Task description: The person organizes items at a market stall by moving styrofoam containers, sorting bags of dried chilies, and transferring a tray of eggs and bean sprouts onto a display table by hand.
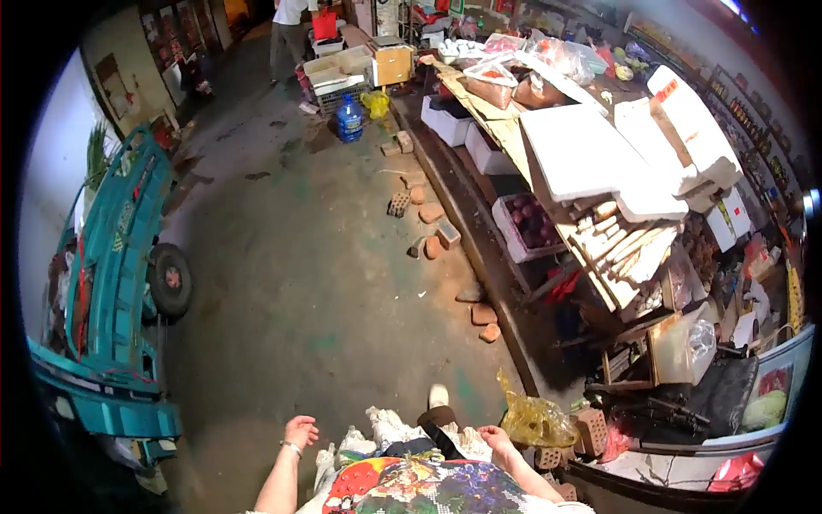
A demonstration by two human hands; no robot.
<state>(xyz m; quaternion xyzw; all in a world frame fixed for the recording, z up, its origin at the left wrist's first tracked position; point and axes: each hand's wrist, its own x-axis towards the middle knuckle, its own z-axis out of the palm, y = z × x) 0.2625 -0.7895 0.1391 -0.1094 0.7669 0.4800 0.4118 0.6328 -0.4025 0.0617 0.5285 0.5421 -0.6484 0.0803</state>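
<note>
A crinkled, see-through yellow bag (539,421) of thin plastic lies beyond the near end of the worktop (490,117), just beside a rough brick (591,431) with holes through it. A white ruffle (467,441) of puckered, gathered stuff sits in my lap, further from the worktop than the bag. Along the worktop lie smooth, flat slabs of white foam (569,150); under its edge stands a foam box (512,236) of dark, round produce. Broken, blocky bricks (431,212) line the floor to the worktop's left, and across from it stands a ribbed green cart (120,248).

My left forearm reaches forward, a band at the wrist; that left hand (300,433) is on the side away from the worktop, fingers part-spread and gently bent, with nothing visible in its grip. My right arm slants forward and inward, the right hand (495,439) loosely curled between ruffle and bag; I cannot tell whether it has hold of either.

The bag's body stretches sideways, while one thin peak points forward along the worktop's left side.
</note>
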